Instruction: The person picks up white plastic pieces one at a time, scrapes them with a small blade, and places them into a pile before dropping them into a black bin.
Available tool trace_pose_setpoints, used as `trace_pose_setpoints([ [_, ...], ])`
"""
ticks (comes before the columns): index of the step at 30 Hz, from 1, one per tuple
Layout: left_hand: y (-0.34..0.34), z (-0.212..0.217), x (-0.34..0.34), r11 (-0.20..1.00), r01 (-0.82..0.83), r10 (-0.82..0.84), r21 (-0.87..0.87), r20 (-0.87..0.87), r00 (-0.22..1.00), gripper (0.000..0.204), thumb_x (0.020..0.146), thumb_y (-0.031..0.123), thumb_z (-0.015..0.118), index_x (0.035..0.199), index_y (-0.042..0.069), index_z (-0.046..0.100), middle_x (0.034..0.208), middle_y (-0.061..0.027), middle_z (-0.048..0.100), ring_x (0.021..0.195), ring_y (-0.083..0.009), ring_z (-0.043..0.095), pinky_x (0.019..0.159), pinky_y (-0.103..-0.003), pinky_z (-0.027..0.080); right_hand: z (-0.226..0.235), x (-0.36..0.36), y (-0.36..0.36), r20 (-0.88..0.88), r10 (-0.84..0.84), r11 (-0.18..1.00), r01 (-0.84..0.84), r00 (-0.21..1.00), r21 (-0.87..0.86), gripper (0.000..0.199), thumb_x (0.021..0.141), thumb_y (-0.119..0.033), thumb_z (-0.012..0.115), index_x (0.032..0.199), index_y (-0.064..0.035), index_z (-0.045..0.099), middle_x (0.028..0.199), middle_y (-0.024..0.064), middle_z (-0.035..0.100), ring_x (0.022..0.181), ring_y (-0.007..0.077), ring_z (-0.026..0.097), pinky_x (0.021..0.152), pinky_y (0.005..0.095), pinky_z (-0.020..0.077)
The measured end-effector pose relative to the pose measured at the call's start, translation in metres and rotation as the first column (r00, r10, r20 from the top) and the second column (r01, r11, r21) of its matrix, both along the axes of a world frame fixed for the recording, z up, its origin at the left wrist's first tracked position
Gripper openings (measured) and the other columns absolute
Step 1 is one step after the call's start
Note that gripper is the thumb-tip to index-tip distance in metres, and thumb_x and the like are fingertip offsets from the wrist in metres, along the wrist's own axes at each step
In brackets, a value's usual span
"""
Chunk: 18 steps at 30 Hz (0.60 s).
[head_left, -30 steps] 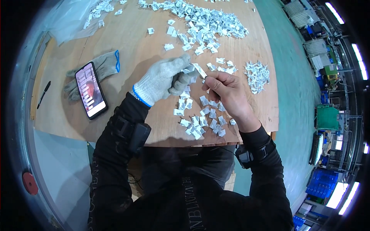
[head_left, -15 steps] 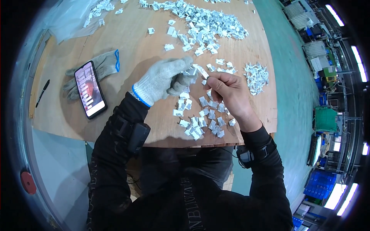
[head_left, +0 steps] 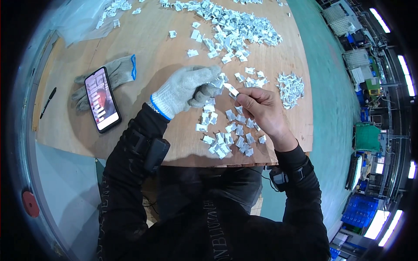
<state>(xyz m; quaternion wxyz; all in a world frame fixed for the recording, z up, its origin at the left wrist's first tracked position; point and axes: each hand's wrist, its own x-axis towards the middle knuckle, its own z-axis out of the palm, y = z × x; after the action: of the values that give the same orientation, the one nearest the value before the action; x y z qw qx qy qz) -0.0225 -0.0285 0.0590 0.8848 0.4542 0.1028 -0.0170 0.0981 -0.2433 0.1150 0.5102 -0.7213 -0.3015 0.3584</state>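
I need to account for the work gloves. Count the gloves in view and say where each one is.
2. One grey knit glove is worn on the left hand, at the small white pieces mid-table. A second glove lies flat on the wooden table, partly under the phone. The right hand is bare.

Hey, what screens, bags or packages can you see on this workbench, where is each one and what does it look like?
Phone: left side of the wooden table, lying partly on a spare grey glove; black slab, screen lit with a reddish picture.
Clear plastic bag: far left corner, crumpled, see-through.
No signs or labels clear enough to tell.
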Motion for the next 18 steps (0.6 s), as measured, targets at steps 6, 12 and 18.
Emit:
trace_pose_setpoints([
  [6, -0.003, 0.003, -0.001, 0.997, -0.078, 0.079, 0.026, -0.046, 0.996, 0.037, 0.105, 0.037, 0.06, 0.082, 0.009, 0.062, 0.061, 0.0028, 0.047, 0.045, -0.0077, 0.037, 0.042, -0.025, 0.027, -0.004, -0.002, -0.01, 0.055, 0.065, 0.995, -0.061, 0.996, -0.085, 0.018, 0.101, -0.011, 0.068, 0.114, 0.0002, 0.075, 0.087, 0.0012, 0.073, 0.063, 0.0039, 0.055, 0.054, 0.0202, 0.0433],
  [12, -0.003, 0.001, 0.0, 0.996, -0.062, 0.065, 0.058, -0.039, 0.997, 0.037, 0.104, 0.038, 0.062, 0.081, 0.01, 0.062, 0.06, 0.003, 0.046, 0.045, -0.0075, 0.036, 0.042, -0.025, 0.027, -0.004, -0.001, -0.005, 0.089, 0.019, 1.0, -0.021, 0.996, 0.019, 0.019, 0.102, -0.01, 0.067, 0.115, 0.0009, 0.074, 0.086, -0.0002, 0.072, 0.065, 0.0034, 0.055, 0.057, 0.02, 0.0449],
  [18, -0.003, 0.006, 0.0, 0.993, -0.054, 0.061, 0.105, -0.066, 0.996, 0.038, 0.103, 0.039, 0.064, 0.079, 0.01, 0.061, 0.059, 0.003, 0.046, 0.045, -0.0074, 0.036, 0.043, -0.026, 0.027, -0.003, -0.001, -0.003, 0.127, 0.021, 0.997, -0.012, 0.992, -0.071, 0.019, 0.103, -0.01, 0.066, 0.116, 0.001, 0.074, 0.086, -0.0003, 0.071, 0.066, 0.0031, 0.056, 0.059, 0.0203, 0.0456],
])
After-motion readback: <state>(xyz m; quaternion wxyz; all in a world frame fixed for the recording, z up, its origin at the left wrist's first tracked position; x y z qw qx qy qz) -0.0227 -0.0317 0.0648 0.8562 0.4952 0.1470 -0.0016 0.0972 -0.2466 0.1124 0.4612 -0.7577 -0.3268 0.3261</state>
